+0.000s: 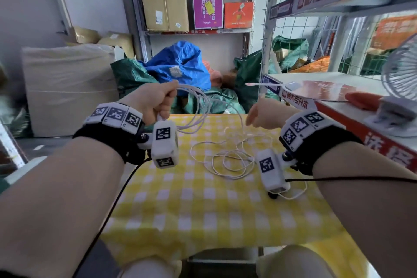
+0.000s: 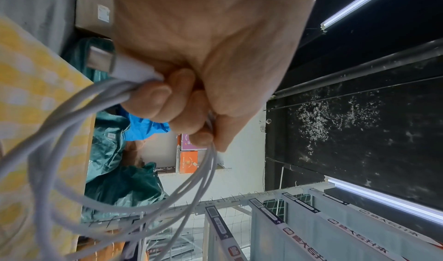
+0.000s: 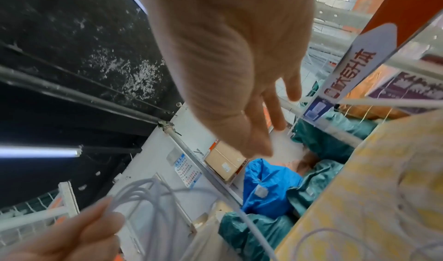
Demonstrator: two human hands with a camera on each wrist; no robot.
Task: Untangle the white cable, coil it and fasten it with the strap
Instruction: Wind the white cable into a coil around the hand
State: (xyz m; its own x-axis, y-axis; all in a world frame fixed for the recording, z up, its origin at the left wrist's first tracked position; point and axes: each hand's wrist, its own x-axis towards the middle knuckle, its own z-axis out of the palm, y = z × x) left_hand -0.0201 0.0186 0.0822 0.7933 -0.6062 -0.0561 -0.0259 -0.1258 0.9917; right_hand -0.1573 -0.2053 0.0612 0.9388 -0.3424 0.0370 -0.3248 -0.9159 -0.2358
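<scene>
My left hand (image 1: pixel 158 99) is raised over the far edge of the table and grips several loops of the white cable (image 1: pixel 199 106) in a fist. In the left wrist view the fingers (image 2: pixel 167 102) curl round the loops (image 2: pixel 72 117), and a white plug (image 2: pixel 112 64) sticks out beside them. The rest of the cable (image 1: pixel 230 158) lies in loose tangled loops on the yellow checked tablecloth (image 1: pixel 203 205). My right hand (image 1: pixel 264 116) hovers to the right of the coil, and its fingers (image 3: pixel 268 113) are straight and hold nothing. One strand (image 3: pixel 251 225) runs below it. No strap is clearly visible.
A white shelf with a red edge (image 1: pixel 338 108) stands close on the right and carries a small fan (image 1: pixel 401 88), a round red hand fan (image 1: pixel 320 90) and an orange item (image 1: pixel 363 100). Blue (image 1: pixel 180 63) and green bags (image 1: pixel 133 74) are piled behind the table.
</scene>
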